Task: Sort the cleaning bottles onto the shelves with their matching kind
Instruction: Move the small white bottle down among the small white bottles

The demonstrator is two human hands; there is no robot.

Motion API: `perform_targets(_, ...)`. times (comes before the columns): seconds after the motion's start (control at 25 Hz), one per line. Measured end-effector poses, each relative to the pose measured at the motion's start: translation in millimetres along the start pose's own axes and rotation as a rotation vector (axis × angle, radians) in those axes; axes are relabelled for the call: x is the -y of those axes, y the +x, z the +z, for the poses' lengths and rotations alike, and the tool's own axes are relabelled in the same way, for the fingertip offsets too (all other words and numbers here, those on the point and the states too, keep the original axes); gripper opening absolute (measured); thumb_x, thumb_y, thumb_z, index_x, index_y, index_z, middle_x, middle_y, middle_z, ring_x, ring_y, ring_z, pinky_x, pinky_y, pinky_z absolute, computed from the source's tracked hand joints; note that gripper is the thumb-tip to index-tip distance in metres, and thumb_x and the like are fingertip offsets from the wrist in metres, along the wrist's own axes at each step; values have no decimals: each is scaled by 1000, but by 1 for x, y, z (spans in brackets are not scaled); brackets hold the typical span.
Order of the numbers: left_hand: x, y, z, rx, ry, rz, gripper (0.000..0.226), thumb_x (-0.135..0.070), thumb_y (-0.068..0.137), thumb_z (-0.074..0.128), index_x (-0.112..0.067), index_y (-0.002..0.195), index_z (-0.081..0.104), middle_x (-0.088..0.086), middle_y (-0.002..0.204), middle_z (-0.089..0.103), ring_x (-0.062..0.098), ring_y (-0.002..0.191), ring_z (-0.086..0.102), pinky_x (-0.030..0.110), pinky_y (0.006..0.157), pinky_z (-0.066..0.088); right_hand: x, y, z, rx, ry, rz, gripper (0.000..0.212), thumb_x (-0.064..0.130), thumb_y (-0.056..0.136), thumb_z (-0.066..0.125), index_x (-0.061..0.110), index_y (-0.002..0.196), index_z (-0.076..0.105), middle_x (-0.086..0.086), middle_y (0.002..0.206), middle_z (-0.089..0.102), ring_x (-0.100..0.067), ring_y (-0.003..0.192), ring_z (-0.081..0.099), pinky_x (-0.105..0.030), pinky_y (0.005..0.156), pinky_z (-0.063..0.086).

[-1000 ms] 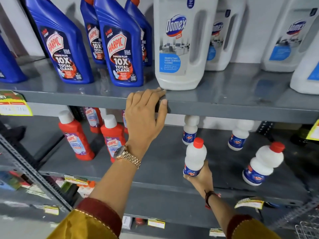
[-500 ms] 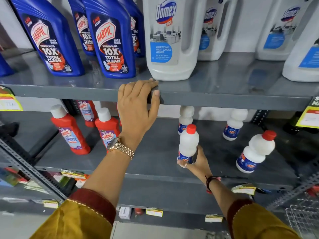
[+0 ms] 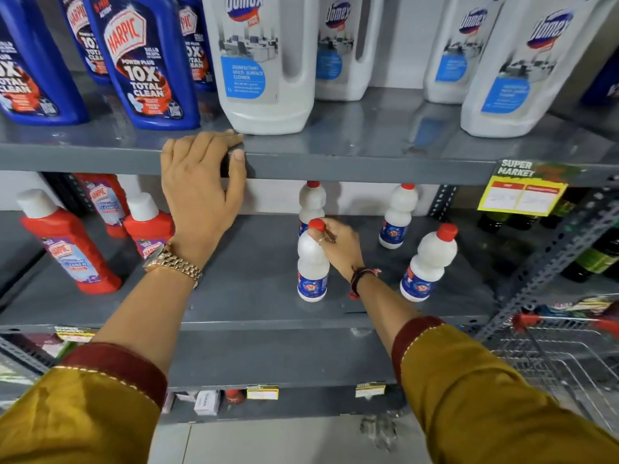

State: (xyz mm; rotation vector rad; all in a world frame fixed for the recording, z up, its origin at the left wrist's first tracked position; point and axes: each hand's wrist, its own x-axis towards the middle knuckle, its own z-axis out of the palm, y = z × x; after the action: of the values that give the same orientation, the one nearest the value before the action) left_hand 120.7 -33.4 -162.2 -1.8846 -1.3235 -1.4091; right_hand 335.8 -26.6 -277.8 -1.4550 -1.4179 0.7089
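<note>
A small white bottle with a red cap [image 3: 312, 266] stands upright on the middle grey shelf [image 3: 254, 296]. My right hand [image 3: 336, 249] grips it at the neck, just under the cap. Three more white red-capped bottles stand close by: one directly behind [image 3: 312, 199], one at the back right [image 3: 398, 216], one at the front right [image 3: 430, 262]. My left hand [image 3: 201, 192] holds the front edge of the upper shelf [image 3: 368, 165], fingers on top and thumb on the face. Red Harpic bottles [image 3: 70, 242] stand at the left of the middle shelf.
The upper shelf carries blue Harpic bottles [image 3: 147, 61] on the left and big white Domex jugs [image 3: 264, 61] on the right. A yellow price tag [image 3: 522, 192] hangs from its edge. Dark green bottles [image 3: 593, 259] are at the far right, and a wire basket [image 3: 562, 356] lies below.
My right hand carried the white bottle further onto the middle shelf and stood it there, shifting its grip from the body to the neck. The view moved closer. My left hand stayed put.
</note>
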Motion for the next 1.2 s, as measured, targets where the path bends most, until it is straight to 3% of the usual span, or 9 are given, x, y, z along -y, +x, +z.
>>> perform_targets(0.12,0,0,0,1,0,-1,33,-35,97,35,-20,107,62,0,102,68,21,89,51,34,89,32,2,1,0,-11,-42,-16,16,15,85,60,12,97,69,-12,94,73,-30,92,64,-39,87,52)
perform_targets(0.44,1,0,-1,16,-9,-13,33,-36,97,34,-20,107,62,-1,103,68,20,89,50,33,89,32,0,-5,-3,-16,-102,-48,17,20,84,62,14,98,70,-14,92,74,-32,90,66,-45,86,54)
perform_targets(0.8,-1,1,-5,62,-8,-31,38,-39,97,32,-19,111,62,1,107,68,21,94,52,35,92,33,1,-9,3,-82,-156,-61,19,9,85,58,13,100,68,-15,95,73,-33,90,65,-42,83,55)
perform_targets(1.2,-3,1,-9,87,-11,-35,39,-38,97,32,-18,111,62,1,109,68,21,97,53,35,93,33,4,-9,3,-65,-187,-57,19,10,88,57,11,104,67,-15,100,72,-32,94,64,-38,86,53)
